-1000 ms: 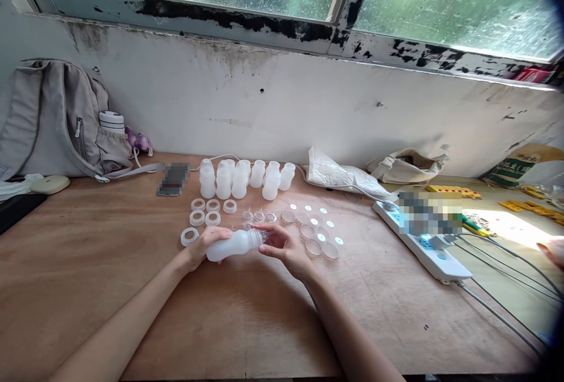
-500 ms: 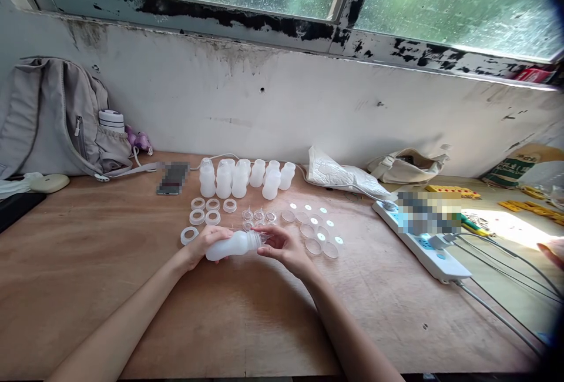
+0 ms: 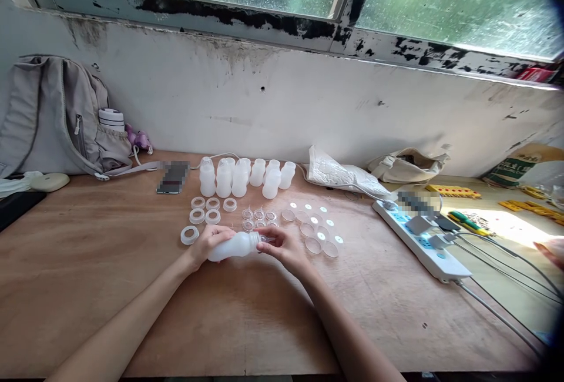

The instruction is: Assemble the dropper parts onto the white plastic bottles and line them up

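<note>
My left hand (image 3: 208, 244) wraps the base end of a milky plastic bottle (image 3: 233, 246), fingers curled round it. The bottle lies sideways just above the bench (image 3: 110, 288), mid-bench, neck pointing right. My right hand (image 3: 282, 245) meets the neck, fingertips (image 3: 268, 240) pinching a small clear piece at the mouth; what it is I cannot tell. The bottle is smooth, frosted and rounded. Behind my hands, toward the far edge, stand more white bottles (image 3: 240, 178) in a cluster, with flat white rings (image 3: 205, 211) left of centre and clear round caps (image 3: 315, 230) right. Bench is bare plywood. A white power strip (image 3: 425, 245) lies toward the right edge, a grey backpack (image 3: 53, 120) at the far left corner.
</note>
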Tool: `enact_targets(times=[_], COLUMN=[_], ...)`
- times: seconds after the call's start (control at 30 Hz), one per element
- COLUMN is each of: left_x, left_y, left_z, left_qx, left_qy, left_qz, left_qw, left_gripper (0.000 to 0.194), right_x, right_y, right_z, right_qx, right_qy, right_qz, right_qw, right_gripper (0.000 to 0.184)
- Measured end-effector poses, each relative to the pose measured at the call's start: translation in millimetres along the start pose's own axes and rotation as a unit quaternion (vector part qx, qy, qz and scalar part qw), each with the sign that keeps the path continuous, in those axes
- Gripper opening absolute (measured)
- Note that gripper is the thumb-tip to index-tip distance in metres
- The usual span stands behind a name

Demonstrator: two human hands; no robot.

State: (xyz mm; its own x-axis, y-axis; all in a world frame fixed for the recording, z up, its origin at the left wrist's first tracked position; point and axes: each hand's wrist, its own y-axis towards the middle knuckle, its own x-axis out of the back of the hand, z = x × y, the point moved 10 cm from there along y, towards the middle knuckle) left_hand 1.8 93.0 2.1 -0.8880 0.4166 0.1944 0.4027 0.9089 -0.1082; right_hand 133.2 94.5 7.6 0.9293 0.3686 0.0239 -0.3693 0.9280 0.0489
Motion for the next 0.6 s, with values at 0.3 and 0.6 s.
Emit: enact_targets(times=[0.3, 0.6], left_x=[-9.2, -15.5], left_y=[-34, -23], left_z=[-50, -54], left_qx=[-0.357, -0.355], left_qy=[0.337, 0.381], left_qz=[-0.082, -0.104], left_qw=[0.867, 0.847], left_gripper=[0.035, 0.06], right_x=[-9, 18], right_y=[-2, -1], right_z=[-25, -8], right_qx=[-0.125, -0.08], right_qy=[0.059, 0.025], right_qz=[0.005, -0.089], right_qw=[0.99, 0.992], right_gripper=[0.034, 0.032])
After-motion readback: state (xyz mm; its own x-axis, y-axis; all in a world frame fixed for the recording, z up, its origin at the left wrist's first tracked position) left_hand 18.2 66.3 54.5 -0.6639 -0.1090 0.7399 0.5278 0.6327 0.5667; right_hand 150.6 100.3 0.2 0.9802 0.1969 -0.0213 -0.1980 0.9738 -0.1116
